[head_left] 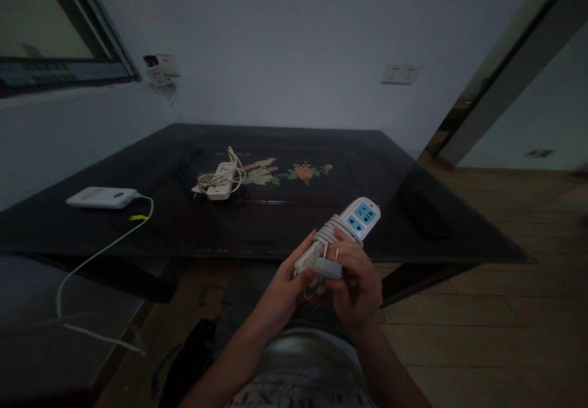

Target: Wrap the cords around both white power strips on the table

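Above my lap, at the table's front edge, I hold a white power strip (361,217) with blue socket faces. Its grey-white cord (331,231) is wound several times round the middle. My left hand (293,278) is closed round the near end of the strip, thumb on top. In my right hand (358,279) is the cord's grey plug (329,268), gripped between thumb and fingers, its metal prongs pointing away from me. Part of the strip's near end is hidden by my fingers.
On the dark table (285,224) lies a second power strip (221,181) with a loosely tangled cord. A white device (101,197) at the left has a cable (105,245) hanging over the edge. Wall sockets (400,73) are behind; a black bag (190,359) is below.
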{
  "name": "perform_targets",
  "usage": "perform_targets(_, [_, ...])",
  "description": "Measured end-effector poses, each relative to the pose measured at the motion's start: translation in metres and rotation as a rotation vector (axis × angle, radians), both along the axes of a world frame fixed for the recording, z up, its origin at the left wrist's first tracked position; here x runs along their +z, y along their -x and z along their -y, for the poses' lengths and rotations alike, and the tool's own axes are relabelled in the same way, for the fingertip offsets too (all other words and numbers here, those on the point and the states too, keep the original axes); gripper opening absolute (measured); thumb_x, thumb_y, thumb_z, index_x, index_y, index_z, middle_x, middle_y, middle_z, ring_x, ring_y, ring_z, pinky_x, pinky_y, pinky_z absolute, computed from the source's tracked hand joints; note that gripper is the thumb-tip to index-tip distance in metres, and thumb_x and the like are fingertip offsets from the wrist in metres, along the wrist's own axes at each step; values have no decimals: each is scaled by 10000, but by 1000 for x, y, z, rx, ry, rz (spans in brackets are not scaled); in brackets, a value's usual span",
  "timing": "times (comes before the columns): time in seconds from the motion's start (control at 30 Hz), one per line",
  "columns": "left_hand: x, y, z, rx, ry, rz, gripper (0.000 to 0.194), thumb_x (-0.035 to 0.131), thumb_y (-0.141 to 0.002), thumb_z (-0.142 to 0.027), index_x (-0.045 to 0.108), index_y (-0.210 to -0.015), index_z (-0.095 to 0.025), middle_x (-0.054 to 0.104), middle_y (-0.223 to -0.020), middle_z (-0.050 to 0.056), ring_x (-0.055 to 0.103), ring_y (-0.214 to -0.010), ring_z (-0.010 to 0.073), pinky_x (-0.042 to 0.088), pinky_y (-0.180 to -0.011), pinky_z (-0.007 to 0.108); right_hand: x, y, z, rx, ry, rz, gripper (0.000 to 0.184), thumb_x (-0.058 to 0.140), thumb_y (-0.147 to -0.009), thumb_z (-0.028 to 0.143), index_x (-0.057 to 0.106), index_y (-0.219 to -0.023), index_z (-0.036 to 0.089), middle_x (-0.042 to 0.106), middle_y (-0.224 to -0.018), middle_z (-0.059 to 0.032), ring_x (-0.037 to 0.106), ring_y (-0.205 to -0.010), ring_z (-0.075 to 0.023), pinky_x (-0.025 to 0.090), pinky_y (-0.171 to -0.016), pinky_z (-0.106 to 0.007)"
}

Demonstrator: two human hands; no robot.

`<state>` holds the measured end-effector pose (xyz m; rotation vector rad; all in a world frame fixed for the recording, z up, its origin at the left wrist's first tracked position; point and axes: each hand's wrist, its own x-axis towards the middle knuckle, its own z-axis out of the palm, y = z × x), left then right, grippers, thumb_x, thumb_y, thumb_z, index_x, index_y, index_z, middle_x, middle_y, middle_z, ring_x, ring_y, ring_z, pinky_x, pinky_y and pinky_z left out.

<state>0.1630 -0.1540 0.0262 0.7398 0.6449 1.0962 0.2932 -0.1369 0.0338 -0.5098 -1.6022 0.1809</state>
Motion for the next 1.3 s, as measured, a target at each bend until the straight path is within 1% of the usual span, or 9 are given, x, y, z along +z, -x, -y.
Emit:
perform_targets(0.13, [-3,1,1,37,-52,-38,757,751,-712,-376,434,-1390,-260,503,-1395,80,527,-1194,267,492,-875,286,8,-4,1,11,37,71,161,533,-897,285,587,-1032,217,627,-920,-64,616,-895,-217,476,-933,-494])
perform_targets(0.23, [-1,1,2,97,-147,-141,741,714,-751,-375,405,-1408,-230,476,-1420,81,481,-1251,267,425,-996,315,16,-9,3,-46,96,108,134,543,-895,307,599,-969,212,624,-907,-70,613,-915,-227,503,-865,-448])
perform_targets(0.37, [5,2,4,144,-309,-257,790,650,-801,-376,274,-1466,-176,442,-1443,110,450,-1284,267,385,-1050,338,24,-17,4,-155,156,135,116,557,-889,306,601,-934,208,634,-924,-76,608,-907,-224,505,-773,-383])
perform_targets(0.5, [8,2,7,186,-378,-396,754,572,-850,-306,190,-1487,-177,352,-1498,112,397,-1327,254,320,-1099,360,27,-19,5,-195,174,148,85,557,-890,278,596,-921,210,632,-915,-68,601,-897,-214,499,-763,-364])
perform_targets(0.63, [5,4,9,263,-410,-487,743,561,-837,-255,198,-1481,-176,370,-1484,124,407,-1319,259,302,-1109,387,31,-18,5,-212,156,235,109,560,-890,295,607,-927,204,629,-929,-75,600,-905,-213,506,-769,-356])
perform_targets(0.87, [-1,8,5,341,-429,-628,665,548,-817,-223,302,-1432,-162,442,-1434,120,461,-1273,244,361,-1067,355,37,-21,-4,-157,68,438,130,544,-901,292,593,-967,191,611,-954,-95,580,-984,-227,507,-822,-378])
perform_targets(1.1, [4,7,4,381,-514,-753,695,550,-799,-194,271,-1434,-140,460,-1414,128,479,-1253,236,382,-1045,338,39,-18,-6,-195,19,472,142,535,-904,291,588,-976,181,598,-926,-101,574,-963,-231,517,-806,-394])
perform_targets(1.17, [6,5,4,402,-523,-743,674,561,-805,-214,292,-1418,-138,456,-1411,135,476,-1254,240,377,-1050,343,39,-14,-3,-199,16,471,133,530,-907,282,594,-967,183,594,-912,-95,573,-973,-234,519,-808,-398])
perform_targets(1.3, [5,-1,5,416,-508,-607,660,605,-802,-282,328,-1385,-146,487,-1373,143,511,-1216,245,420,-1012,340,39,-5,3,-227,-10,450,138,504,-919,280,608,-955,197,589,-895,-80,581,-994,-235,518,-834,-403])
